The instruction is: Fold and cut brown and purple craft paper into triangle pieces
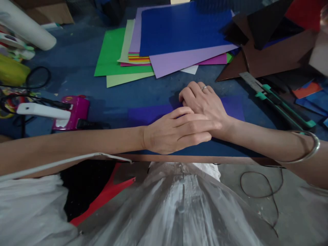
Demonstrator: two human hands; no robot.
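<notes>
A strip of purple paper (148,114) lies flat near the table's front edge, its middle hidden under both hands. My left hand (176,131) reaches in from the left with its fingers stretched out, laid across the back and wrist of my right hand. My right hand (203,102), with a ring on one finger, rests palm down over the paper. Its fingers are curled under and closed, and the fingertips are hidden, so what lies beneath them, if anything, cannot be made out.
Coloured sheets, a blue sheet (184,30) on top, are stacked behind the hands. Two green-and-black utility knives (282,99) lie at right near brown paper (276,61). At left are a magenta power strip (82,111) with a white plug (42,111), cables and a white roll (28,25).
</notes>
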